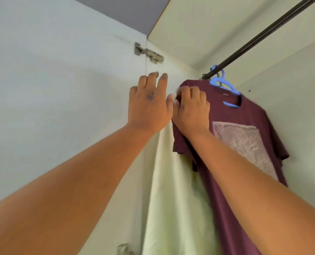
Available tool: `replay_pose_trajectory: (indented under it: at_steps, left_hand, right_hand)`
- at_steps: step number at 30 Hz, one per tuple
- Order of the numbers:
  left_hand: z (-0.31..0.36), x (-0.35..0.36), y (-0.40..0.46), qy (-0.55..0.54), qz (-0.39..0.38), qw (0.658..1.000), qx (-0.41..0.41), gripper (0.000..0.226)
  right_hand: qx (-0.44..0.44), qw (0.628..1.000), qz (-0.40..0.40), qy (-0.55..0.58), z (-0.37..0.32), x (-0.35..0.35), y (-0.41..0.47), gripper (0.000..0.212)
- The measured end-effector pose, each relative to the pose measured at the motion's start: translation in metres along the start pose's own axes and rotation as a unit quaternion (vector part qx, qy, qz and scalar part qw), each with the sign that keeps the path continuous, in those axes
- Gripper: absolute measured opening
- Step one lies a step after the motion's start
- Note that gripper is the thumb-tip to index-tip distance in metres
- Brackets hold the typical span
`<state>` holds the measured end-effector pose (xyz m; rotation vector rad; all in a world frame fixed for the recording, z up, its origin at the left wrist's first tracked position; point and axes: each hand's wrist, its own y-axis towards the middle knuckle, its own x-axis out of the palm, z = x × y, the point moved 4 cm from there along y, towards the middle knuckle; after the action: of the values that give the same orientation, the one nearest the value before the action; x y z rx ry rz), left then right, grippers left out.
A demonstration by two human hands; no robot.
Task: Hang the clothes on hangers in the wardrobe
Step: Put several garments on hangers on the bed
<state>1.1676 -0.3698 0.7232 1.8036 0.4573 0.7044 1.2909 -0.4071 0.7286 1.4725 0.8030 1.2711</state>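
A maroon T-shirt (pixel 245 115) with a pale printed square hangs on a blue plastic hanger (pixel 224 85) hooked over the dark wardrobe rail (pixel 263 34). My right hand (pixel 189 109) rests on the shirt's left shoulder with its fingers curled into the fabric. Just left of it, my left hand (pixel 149 103) is raised with fingers straight and spread, holding nothing. A pale green garment (pixel 171 199) hangs below and behind both hands, left of the maroon shirt; its hanger is hidden.
The open wardrobe door (pixel 61 89) stands on the left with a metal hinge (pixel 149 53) near its top and a second hinge (pixel 124 249) low down. The wardrobe's top panel (pixel 208 24) and back wall (pixel 300 107) close in the space.
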Motion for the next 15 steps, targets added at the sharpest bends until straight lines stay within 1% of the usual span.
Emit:
replay_pose_trajectory:
  at_steps: [3,6,8,10,15]
  left_hand:
    - [-0.045,-0.043,-0.019,0.042,-0.011,0.999,-0.013,0.053]
    - [-0.094,-0.099,-0.049,0.085,-0.051,0.995,-0.029,0.055]
    - [-0.133,-0.149,-0.07,0.123,-0.071,0.989,-0.04,0.055]
    - [-0.17,-0.204,-0.086,0.188,-0.084,0.978,-0.028,0.056]
    - [-0.252,-0.364,-0.112,0.316,-0.125,0.941,-0.006,0.056]
  right_hand:
    - [0.013,0.998,-0.004,0.058,-0.06,-0.008,-0.006,0.027]
    - [-0.001,0.992,0.0,0.125,-0.13,-0.017,-0.017,0.03]
    - [-0.013,0.983,-0.005,0.181,-0.191,-0.025,-0.027,0.033]
    - [-0.027,0.976,-0.001,0.215,-0.253,-0.038,-0.035,0.035]
    - [0.008,0.938,-0.014,0.347,-0.423,-0.089,-0.056,0.035]
